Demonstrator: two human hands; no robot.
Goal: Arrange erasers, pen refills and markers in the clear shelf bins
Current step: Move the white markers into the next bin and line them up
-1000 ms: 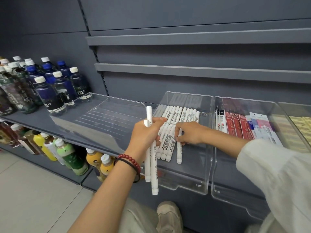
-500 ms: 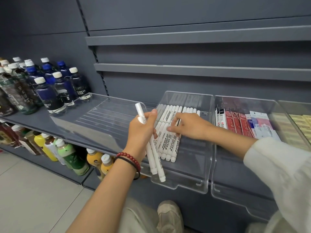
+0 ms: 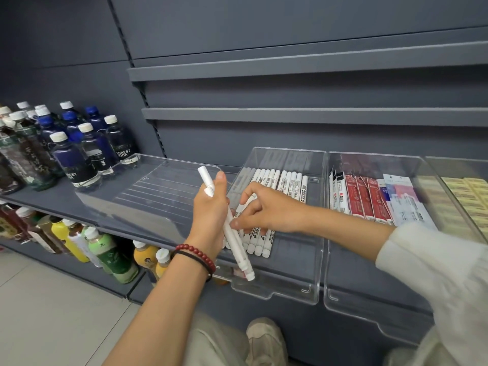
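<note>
Head view: my left hand [image 3: 210, 207] grips white markers [image 3: 239, 249] mid-barrel, my right hand [image 3: 269, 207] pinches one; they seem light, stiff, slippery.

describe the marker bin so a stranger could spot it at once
Look along the dark grey shelf. The marker bin is second from the left of its clear bins, between a bare bin and one with red refill packs. Only it holds a row of white markers.

Dark bottle [image 3: 122, 143] well left of the marker bin [image 3: 287, 297]: white label text "FOREST SODA"; nearer dark bottle [image 3: 71, 165] beside it: "FOREST", second word partly cut; print on markers [image 3: 290, 186] and refill packs [image 3: 364, 199] too small to read.
</note>
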